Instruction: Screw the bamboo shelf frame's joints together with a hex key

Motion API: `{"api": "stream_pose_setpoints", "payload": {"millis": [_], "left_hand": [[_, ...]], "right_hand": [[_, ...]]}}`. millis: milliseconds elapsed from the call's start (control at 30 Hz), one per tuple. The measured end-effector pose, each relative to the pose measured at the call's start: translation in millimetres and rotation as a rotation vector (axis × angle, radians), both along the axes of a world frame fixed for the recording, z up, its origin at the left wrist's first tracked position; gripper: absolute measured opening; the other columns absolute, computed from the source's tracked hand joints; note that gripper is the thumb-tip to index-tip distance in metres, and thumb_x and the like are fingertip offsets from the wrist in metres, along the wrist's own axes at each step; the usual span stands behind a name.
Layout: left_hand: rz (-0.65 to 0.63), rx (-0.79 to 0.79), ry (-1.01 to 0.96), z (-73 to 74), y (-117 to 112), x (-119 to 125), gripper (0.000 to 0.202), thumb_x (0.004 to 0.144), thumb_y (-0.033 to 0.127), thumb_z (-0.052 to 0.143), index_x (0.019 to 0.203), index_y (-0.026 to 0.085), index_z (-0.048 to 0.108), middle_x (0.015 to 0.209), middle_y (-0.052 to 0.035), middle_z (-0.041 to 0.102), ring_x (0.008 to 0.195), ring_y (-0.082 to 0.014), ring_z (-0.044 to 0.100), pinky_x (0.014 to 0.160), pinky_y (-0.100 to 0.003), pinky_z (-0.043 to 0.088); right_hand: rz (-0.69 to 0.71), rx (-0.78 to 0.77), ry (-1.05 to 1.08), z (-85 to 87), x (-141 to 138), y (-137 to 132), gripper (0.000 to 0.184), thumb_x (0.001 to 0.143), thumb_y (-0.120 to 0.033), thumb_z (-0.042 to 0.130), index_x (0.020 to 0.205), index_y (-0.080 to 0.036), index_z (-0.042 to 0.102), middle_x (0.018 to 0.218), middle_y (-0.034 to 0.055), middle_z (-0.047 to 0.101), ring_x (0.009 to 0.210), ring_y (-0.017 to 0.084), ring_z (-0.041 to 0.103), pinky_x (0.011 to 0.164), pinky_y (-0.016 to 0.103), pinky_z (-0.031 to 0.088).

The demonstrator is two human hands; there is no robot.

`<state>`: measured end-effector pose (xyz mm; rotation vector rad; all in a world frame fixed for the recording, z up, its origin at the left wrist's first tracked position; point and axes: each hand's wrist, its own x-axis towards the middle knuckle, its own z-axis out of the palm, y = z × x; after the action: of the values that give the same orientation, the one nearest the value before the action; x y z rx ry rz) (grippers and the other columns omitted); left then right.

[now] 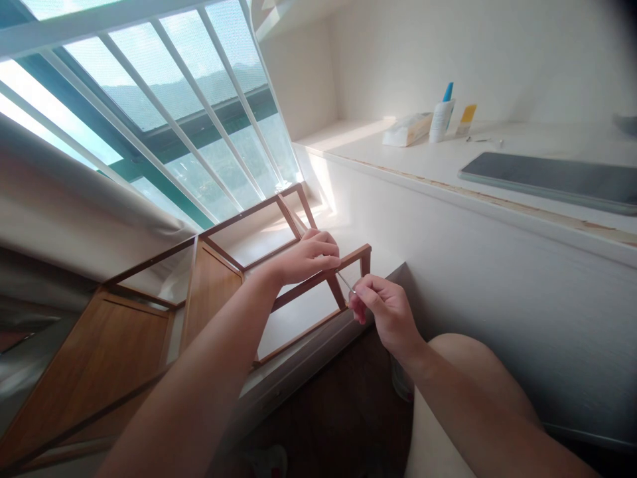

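Wooden rack (212,285) stretches from near left to far right; the left hand (307,257) covers its bar (298,292), hold hard to tell. Nearer right, the right hand (385,309) pinches a metal rod (346,281) slanting far-left toward that bar.

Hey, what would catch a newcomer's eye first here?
Probably the bright barred window at upper left. Then, near the centre, the left hand on a brown wooden rack, with the right hand aiming a thin metal tool at it. The blue-tipped white bottle on the ledge at upper right also stands out.
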<state>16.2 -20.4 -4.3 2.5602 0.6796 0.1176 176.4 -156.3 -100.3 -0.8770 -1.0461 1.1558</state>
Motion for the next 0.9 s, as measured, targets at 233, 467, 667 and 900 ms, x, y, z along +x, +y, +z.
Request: {"api": "stream_pose_setpoints", "payload": {"millis": [233,467,667,900], "left_hand": [[0.012,-0.001,0.012,0.0,0.7,-1.2,0.038,0.099,0.046,0.045,0.078,0.021,0.065,0.105,-0.003,0.058,0.112,-0.0238,0.041,0.108,-0.04,0.024],[0.032,-0.024,0.014,1.1,-0.5,0.4,0.034,0.098,0.045,0.046,0.08,0.021,0.063,0.108,-0.003,0.057,0.113,-0.0244,0.04,0.107,-0.04,0.025],[0.031,-0.028,0.015,2.2,-1.1,-0.1,0.035,0.098,0.045,0.046,0.081,0.021,0.064,0.108,-0.0037,0.057,0.114,-0.0247,0.04,0.107,-0.04,0.026],[0.015,-0.023,0.006,0.7,0.8,-0.2,0.035,0.099,0.045,0.045,0.081,0.021,0.065,0.106,-0.0031,0.058,0.113,-0.0237,0.041,0.108,-0.039,0.025]], "right_hand": [[0.248,-0.144,0.287,5.3,0.9,2.1,0.023,0.09,-0.032,0.055,0.072,-0.018,0.059,0.064,0.0011,0.063,0.047,0.012,0.052,0.043,0.023,0.037],[0.39,-0.238,0.45,8.9,0.4,2.3,0.014,0.088,-0.03,0.052,0.079,-0.019,0.054,0.063,0.0011,0.062,0.047,0.013,0.052,0.041,0.022,0.036],[0.296,-0.172,0.316,4.6,1.0,4.5,0.014,0.089,-0.032,0.06,0.096,-0.023,0.052,0.069,-0.002,0.062,0.049,0.012,0.051,0.042,0.021,0.037],[-0.017,0.236,-0.282,1.5,4.0,2.5,0.032,0.089,-0.025,0.066,0.12,-0.03,0.062,0.102,0.0031,0.062,0.069,0.013,0.056,0.06,0.027,0.05]]}}
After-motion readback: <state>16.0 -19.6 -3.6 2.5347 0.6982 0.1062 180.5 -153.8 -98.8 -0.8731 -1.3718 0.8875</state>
